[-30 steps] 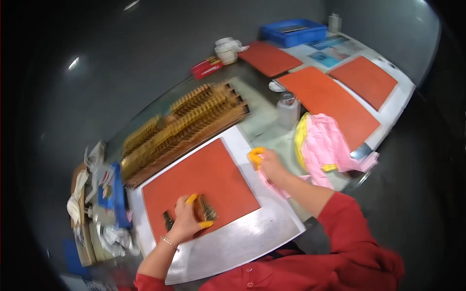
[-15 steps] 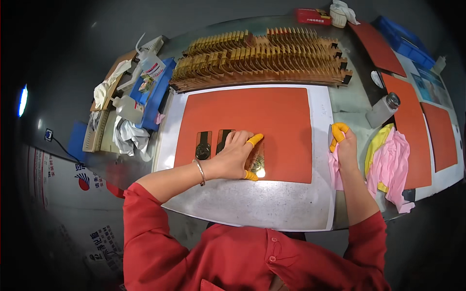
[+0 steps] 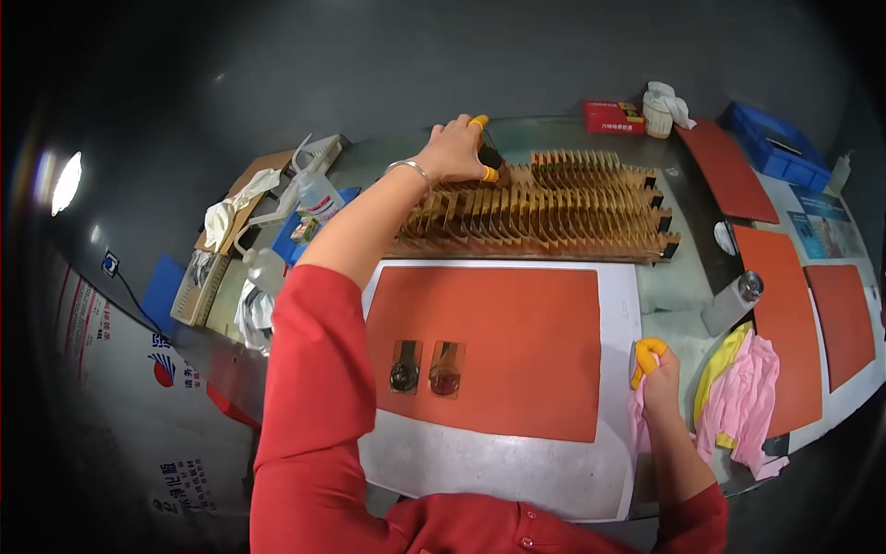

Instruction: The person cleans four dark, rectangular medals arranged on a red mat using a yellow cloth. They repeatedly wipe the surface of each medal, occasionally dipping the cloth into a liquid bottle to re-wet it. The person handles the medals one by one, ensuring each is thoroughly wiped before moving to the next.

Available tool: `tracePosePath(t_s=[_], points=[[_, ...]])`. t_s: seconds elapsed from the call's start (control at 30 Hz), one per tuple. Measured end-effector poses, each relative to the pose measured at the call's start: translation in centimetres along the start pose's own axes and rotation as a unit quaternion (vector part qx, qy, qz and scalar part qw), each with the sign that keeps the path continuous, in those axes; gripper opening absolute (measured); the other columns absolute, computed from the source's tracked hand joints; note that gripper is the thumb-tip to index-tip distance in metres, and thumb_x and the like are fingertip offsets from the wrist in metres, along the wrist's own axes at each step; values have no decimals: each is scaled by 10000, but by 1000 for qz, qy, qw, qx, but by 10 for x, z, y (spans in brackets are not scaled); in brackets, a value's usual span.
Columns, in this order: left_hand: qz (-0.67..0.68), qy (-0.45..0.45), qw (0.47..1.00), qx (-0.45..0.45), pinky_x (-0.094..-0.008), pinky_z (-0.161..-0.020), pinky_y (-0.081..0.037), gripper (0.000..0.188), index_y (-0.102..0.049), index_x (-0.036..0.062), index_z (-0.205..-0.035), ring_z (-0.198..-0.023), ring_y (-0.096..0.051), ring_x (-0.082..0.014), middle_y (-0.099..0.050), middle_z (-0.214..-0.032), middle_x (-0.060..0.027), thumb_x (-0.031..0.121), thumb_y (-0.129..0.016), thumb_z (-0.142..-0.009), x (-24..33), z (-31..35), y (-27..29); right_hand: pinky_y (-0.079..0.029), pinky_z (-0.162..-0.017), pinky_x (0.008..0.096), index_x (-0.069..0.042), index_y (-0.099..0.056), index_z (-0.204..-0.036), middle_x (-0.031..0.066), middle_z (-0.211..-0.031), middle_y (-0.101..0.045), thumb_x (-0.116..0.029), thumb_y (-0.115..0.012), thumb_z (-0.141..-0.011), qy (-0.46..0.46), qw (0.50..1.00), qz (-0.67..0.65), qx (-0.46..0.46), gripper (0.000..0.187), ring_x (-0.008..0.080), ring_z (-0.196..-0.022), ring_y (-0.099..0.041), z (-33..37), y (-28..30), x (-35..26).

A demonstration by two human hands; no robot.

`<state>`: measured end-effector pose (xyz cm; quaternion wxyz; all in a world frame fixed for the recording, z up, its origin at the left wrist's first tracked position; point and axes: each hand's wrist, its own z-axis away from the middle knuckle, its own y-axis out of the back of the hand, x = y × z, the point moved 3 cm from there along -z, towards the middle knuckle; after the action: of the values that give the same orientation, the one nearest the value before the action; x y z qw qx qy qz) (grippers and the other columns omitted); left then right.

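Note:
My left hand (image 3: 457, 152), with yellow finger cots on thumb and a finger, is stretched out over the far left part of a slotted rack (image 3: 544, 247). Between thumb and fingers it grips a dark, shiny rectangular plate (image 3: 489, 150), partly hidden by the hand. Several thin gold-brown plates (image 3: 526, 217) stand upright in rows in the rack. On the orange mat (image 3: 517, 360) lie two small plates, a left plate (image 3: 404, 367) and a right plate (image 3: 445, 369), each with a dark round shape. At the mat's right, my right hand (image 3: 660, 379) is closed around a pink cloth (image 3: 637, 411); a thin edge beside its fingers is unclear.
To the right are a clear bottle with a metal cap (image 3: 734, 303), crumpled pink and yellow cloths (image 3: 743, 392) and more orange sheets (image 3: 780, 314). Squeeze bottles (image 3: 318, 196) and white cloths stand left. A red box (image 3: 614, 117) and blue tray (image 3: 780, 148) sit at the back.
My left hand has moved from the mat up to the rack, taking the gold plate off the mat. The view has tilted upward. My right hand stays beside the mat with the cloth.

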<state>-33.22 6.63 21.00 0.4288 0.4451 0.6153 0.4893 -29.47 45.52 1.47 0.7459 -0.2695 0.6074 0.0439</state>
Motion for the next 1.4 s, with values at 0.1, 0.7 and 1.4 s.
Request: tracePosePath(t_s=[0.1, 0.7, 1.4], points=[[-39, -13, 996, -80, -410, -978, -291, 777, -417, 8, -1307, -1188, -383, -314, -424, -1275, -162, 348, -687, -662, 5, -42, -28, -377, -446, 196, -27, -583, -869, 10, -637, -526, -83, -589, -851, -13, 1000, 4, 2, 59, 76, -502, -483, 0, 6, -1], [-84, -92, 976, -180, -426, -1022, -338, 714, -382, 35, -1345, -1254, -341, -319, -435, -1309, -148, 205, -611, -691, 28, -76, -49, -340, -392, 203, -43, -574, -843, -13, -559, -487, -120, -578, -864, 25, 999, 25, 1, 80, 61, -417, -417, -5, 2, -4], [156, -103, 957, -221, -414, -1052, -266, 1079, -310, -6, -1342, -1262, -321, -358, -350, -1338, -224, 507, -806, -533, -29, 265, -59, -292, -409, 192, -47, -583, -991, -39, -604, -466, -158, -525, -919, 46, 997, 41, -36, 144, 35, -465, -380, -7, 11, 9]])
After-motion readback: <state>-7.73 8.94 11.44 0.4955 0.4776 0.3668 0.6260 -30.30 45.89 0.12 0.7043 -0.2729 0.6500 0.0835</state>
